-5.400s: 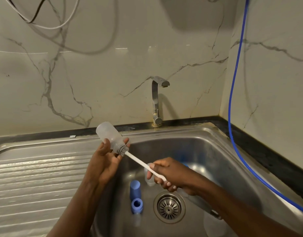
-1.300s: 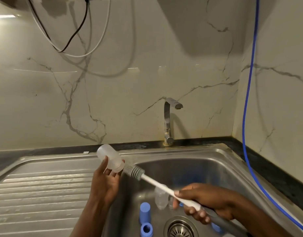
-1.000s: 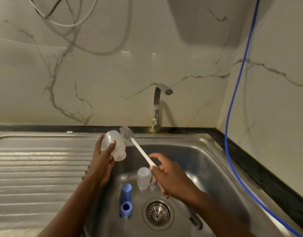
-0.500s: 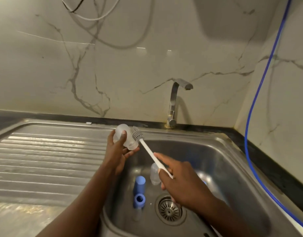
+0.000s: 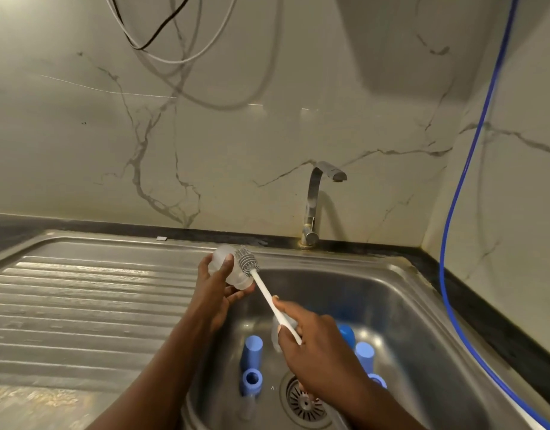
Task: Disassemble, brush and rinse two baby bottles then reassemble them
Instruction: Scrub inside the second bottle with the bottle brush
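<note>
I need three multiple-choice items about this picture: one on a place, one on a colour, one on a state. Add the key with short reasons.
1. Where is the brush head? A. inside the bottle B. outside, beside the bottle C. on the floor
2. What colour is the brush head? A. grey B. blue C. red
3. What does the tap do? A. pours water B. drips foam C. gives no water
Key: 1 B, it lies outside, by the bottle's side; 2 A, grey bristles on a white handle; 3 C, no stream falls from it.
</note>
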`<state>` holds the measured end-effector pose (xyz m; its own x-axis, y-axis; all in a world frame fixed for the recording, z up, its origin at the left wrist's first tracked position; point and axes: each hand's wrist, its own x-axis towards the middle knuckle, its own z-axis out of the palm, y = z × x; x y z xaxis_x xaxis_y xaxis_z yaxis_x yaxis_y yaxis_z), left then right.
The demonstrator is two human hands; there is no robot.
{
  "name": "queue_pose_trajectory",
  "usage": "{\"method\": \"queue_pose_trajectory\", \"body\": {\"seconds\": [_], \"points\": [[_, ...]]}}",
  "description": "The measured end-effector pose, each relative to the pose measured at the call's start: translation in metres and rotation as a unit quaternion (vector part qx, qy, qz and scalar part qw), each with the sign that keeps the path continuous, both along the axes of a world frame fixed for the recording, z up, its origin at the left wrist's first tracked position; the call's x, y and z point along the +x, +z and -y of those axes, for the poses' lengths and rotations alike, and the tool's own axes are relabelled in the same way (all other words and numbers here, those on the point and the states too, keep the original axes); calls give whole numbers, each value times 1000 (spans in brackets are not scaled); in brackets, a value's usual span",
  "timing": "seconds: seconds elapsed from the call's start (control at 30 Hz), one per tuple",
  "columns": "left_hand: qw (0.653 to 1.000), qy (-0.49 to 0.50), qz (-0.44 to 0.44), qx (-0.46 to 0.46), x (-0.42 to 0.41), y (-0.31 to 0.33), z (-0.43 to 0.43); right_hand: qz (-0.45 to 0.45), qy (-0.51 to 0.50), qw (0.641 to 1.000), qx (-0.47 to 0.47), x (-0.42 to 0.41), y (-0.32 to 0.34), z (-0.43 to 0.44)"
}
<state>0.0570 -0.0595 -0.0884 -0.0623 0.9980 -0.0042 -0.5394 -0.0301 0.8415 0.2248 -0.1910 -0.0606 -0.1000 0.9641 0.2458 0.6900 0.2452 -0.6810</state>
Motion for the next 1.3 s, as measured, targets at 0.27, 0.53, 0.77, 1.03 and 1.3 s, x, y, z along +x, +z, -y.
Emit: {"method": "queue_pose_trajectory", "body": {"seconds": [0.27,0.53,0.77,1.03,1.3], "points": [[985,-141,-98,24,23,1,13,-46,-30,998,-17,14,10,-10],[986,-151,-65,8,19,3,10,-100,-25,994,-41,20,16,-10],[988,-51,142,-33,-14,-3,-5,-5,9,999,-31,8,0,-2],[983,-180,3,-28,12,7,8,-34,-37,999,-12,19,0,-17],[990,-139,9,-27,12,9,9,-38,-23,999,-17,17,1,-15]]}}
